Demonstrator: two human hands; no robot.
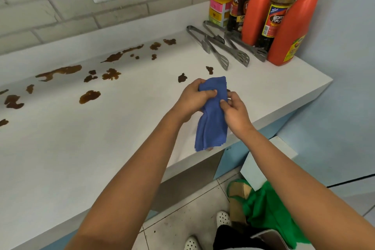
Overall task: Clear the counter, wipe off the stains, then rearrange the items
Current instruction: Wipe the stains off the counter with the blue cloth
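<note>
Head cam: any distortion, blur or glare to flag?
Head view: wide-angle bowing bends the white counter edge and grey brick wall; soft overall, labels on the orange squeeze bottles smeared; lighting flat, no hard glare; blue folded cloth and brown stains read clearly.

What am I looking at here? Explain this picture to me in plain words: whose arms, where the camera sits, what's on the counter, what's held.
There is no machine here. A person wears one wide-angle camera on the head, looking forward and down, so the two bare arms reaching into the picture are that person's own.

Both the left hand and the right hand grip a folded blue cloth, held above the white counter near its front edge.

Brown stains are scattered over the counter, mostly to the left and toward the tiled wall. In the far right corner lie metal tongs, and behind them stand sauce bottles, two red and two dark, beside a small coloured box. Wiping does not appear to have started.
</note>
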